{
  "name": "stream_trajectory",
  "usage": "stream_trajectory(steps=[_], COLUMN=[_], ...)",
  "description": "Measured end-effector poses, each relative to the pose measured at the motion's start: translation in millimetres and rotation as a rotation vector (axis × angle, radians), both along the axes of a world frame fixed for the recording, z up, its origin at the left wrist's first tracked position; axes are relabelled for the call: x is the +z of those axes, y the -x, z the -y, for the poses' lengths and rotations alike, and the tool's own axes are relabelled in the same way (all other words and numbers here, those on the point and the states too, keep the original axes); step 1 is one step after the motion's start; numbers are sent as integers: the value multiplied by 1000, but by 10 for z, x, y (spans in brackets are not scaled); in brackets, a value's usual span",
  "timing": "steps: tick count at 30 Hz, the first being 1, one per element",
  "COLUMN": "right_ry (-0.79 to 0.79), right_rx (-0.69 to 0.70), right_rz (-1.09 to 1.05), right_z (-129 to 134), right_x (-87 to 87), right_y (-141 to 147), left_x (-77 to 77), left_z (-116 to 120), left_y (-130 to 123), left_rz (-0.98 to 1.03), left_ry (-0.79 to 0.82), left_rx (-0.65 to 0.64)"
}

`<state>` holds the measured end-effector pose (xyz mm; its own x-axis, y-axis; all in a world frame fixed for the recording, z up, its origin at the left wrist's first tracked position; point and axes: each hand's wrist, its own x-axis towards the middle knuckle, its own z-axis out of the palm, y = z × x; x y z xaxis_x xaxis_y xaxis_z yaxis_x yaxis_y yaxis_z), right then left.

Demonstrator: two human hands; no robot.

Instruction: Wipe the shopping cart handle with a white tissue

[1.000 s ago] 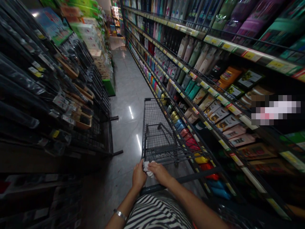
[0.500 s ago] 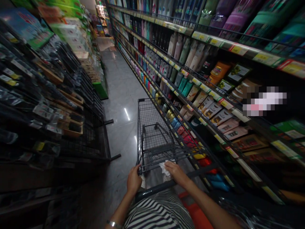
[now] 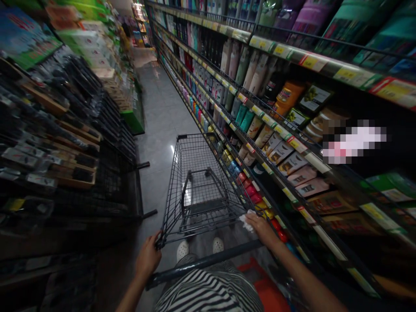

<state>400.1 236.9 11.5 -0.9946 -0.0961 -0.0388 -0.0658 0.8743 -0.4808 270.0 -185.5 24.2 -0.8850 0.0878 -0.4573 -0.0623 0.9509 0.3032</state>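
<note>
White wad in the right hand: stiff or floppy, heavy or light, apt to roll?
Probably floppy: the white wad looks crumpled, with uneven edges. Likely light for its size, since it resembles thin tissue or cloth and the right hand pinches it by the fingers. Unlikely to roll far, given its irregular outline.

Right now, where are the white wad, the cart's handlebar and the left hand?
White wad (image 3: pixel 247 221): head view, its crumpled middle.
Handlebar (image 3: pixel 206 262): head view, middle of the bar.
Left hand (image 3: pixel 148 256): head view, back of the hand.
</note>
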Motion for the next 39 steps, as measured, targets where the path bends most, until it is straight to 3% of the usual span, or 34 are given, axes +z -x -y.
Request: stream_trajectory(steps=[3, 5, 7, 9, 12, 17, 24, 28, 31, 35, 39], right_ry=[32, 64, 106, 144, 158, 142, 266, 317, 340, 317, 246], right_rx=[-26, -136, -285, -385, -396, -364, -350, -160, -49, 26, -33], right_rz=[23, -45, -145, -196, -94, 31, -1, 128, 208, 301, 367], right_z=[-162, -205, -196, -124, 84, 390, 708, 1159, 1319, 1031, 563], right_x=[71, 90, 75, 28, -71, -165, -79, 16, 68, 93, 108], right_y=[104, 207, 311, 394, 454, 451, 560, 742, 857, 871, 774], left_x=[66, 111, 139, 137, 71, -84, -123, -121, -136, -156, -172], left_z=[12, -31, -160, -380, -787, -1169, -1151, -1145, -1134, -1026, -780], left_y=[27, 36, 21, -19, -97, -122, -27, -45, -55, -47, -40], left_rz=[50, 9, -99, -163, -96, 12, 34, 30, 21, -1, -75], left_ry=[188, 323, 337, 176, -160, -259, -270, -272, -281, -301, -285], left_rx=[-68, -106, -171, -284, -443, -437, -413, -418, -434, -477, -469])
